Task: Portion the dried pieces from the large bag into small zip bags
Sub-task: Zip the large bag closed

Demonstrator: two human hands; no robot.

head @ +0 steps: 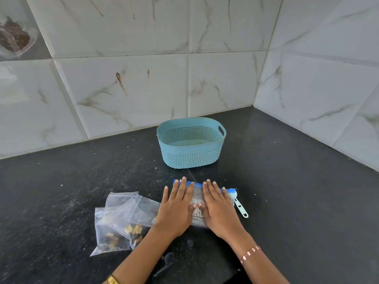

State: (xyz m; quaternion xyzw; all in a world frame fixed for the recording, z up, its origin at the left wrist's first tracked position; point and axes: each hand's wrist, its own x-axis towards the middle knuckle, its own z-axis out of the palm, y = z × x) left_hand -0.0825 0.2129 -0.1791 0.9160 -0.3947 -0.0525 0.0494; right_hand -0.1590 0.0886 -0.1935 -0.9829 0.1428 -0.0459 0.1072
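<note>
So we've got a black stone counter (287, 201) in a tiled corner, and the biggest thing on it is a teal plastic basket (190, 158) up at 12 o'clock from our hands, perforated walls, handle cutout on its right end, nothing in it that we can see. Next down in size, the large bag (198, 201) lies flat right in the middle, clear plastic with a blue zip strip along its far edge; we've got both palms flat on top of it, left hand (176, 210) and right hand (219, 210) side by side, fingers straight and spread, pressing down rather than gripping anything. White printing shows between our thumbs, but only a few letters like "OR" peek out, so can't really read the brand. At about 9 o'clock from the hands sits a loose pile of small zip bags (121, 222), overlapping, the nearer ones holding yellowish and dark dried pieces (133, 230). At 3 o'clock, a little pale scoop (241, 208) lies touching the big bag's right end.
</note>
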